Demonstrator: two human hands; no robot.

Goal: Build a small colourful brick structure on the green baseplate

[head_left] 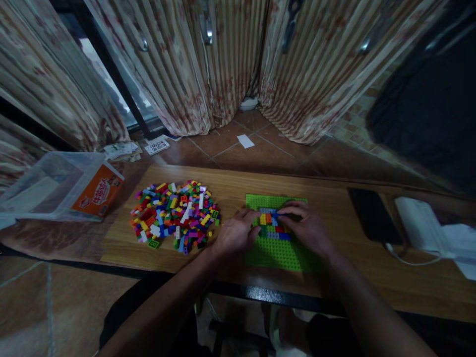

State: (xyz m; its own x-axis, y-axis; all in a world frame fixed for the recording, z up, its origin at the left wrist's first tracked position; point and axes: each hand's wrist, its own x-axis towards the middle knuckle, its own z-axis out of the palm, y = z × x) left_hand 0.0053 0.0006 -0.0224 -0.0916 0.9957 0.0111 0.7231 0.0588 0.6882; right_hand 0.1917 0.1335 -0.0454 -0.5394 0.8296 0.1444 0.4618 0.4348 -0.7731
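A green studded baseplate [277, 253] lies on the wooden table [230, 183], with a small patch of coloured bricks [273, 229] built on its upper middle. My left hand [236, 233] rests at the plate's left edge, fingers curled with the tips touching the bricks. My right hand [307, 225] lies over the plate's right part, its fingers pinched down on the top of the brick patch. Whether either hand holds a loose brick is hidden. A heap of loose coloured bricks [174, 214] lies to the left of my left hand.
A clear plastic box [48, 183] with an orange label lies on its side at the far left. A dark phone [372, 214] and a white charger with cable [416, 225] sit at the right. Curtains and papers on the tiled floor lie beyond the table.
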